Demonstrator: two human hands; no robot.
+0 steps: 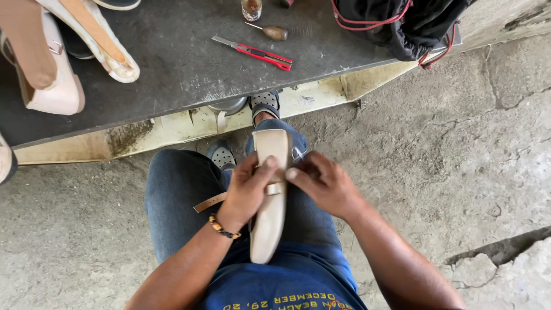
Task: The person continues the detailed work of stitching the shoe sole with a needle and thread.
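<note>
A person sits looking down at their own lap, where a beige sandal (270, 195) lies sole-up along the right thigh, its toe pointing away towards a low worktable (172, 74). The left hand (248, 192), with a beaded bracelet (222, 228) at the wrist, wraps over the middle of the sandal from the left, fingers curled closed around it and the thumb pressing on the sole. The right hand (324, 185) meets it from the other side, fingers bent in a narrow pinch at the sandal's edge; it may be holding a thread or small tool there, but this is too fine to tell. A tan strap (209, 202) with a buckle sticks out to the left beneath the left hand.

The person wears blue jeans (178, 195) and perforated grey clogs (221, 156). On the dark worktable lie a red utility knife (252, 53), a wooden-handled awl (270, 31), a small glass jar (251, 8), a black bag with red cord (402, 23), and other pale sandals (57, 69) at the left. The ground is cracked concrete (459, 149).
</note>
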